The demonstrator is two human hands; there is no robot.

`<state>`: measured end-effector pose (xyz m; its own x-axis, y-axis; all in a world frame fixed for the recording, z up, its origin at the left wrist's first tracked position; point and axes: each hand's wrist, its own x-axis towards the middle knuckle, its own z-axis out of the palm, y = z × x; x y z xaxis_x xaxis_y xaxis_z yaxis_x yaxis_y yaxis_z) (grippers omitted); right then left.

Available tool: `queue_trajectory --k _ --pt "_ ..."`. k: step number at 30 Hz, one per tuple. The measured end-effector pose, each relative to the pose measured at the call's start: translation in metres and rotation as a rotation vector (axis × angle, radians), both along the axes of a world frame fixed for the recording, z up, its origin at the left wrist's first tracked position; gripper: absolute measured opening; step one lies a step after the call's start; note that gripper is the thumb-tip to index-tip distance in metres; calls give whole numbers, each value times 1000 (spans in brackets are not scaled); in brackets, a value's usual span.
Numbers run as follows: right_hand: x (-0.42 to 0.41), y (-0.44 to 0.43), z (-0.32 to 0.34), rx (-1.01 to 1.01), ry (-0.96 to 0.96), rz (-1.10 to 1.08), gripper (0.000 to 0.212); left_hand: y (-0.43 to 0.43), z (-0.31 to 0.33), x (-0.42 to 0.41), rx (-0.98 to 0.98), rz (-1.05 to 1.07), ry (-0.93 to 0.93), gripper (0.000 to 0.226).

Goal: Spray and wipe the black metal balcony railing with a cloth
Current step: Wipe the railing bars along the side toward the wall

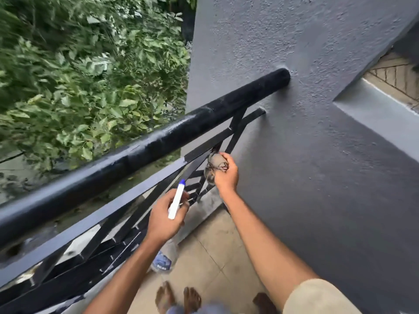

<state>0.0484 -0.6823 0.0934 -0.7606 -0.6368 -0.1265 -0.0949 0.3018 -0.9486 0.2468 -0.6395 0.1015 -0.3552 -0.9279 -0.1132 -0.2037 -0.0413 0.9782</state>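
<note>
Wiping hand: right hand (226, 174), fingers curled round a bunched grey cloth (215, 163) and holding it against a slanted bar of the balcony railing (158, 141).
Cloth position: gripped at the fingertip side of the right hand, touching the bar just under the flat crossbar (210, 143) and close to the wall (317, 114).
Holding hand: left hand (166, 217), lower than the right hand and apart from it, fingers and thumb wrapped round a slim white spray bottle (176, 201).
Spray bottle: blue top pointing up and away from the left wrist, toward the bars; white base sticking out below the thumb.
Railing: black metal; its thick round top rail passes above both hands and enters the wall above the right hand; the lattice of slanted bars lies directly ahead of both hands.
Top rail surface: pale streaks along the upper side; wet or merely glare, cannot tell.
Wall: grey, rough-textured, immediately right of the right hand.
Floor (217, 245): beige tiles beneath both forearms.
Plastic bottle (163, 259): clear, blue label, on the floor below the left hand; blurred.
Foliage (79, 75): green leaves beyond the railing, on the far side from the hands.
</note>
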Motion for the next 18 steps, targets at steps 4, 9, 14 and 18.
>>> queue_trajectory --k 4,9,14,18 --pt "-4 -8 -1 93 163 13 58 -13 3 0 -39 -64 -23 18" --pt "-2 -10 13 183 315 36 53 -20 5 1 -65 -110 -37 25" --pt "-12 -13 23 261 -49 83 55 -25 8 0 -37 -106 -1 20" --pt "-22 -6 28 274 -15 172 54 -24 8 -7 -10 -94 31 20"
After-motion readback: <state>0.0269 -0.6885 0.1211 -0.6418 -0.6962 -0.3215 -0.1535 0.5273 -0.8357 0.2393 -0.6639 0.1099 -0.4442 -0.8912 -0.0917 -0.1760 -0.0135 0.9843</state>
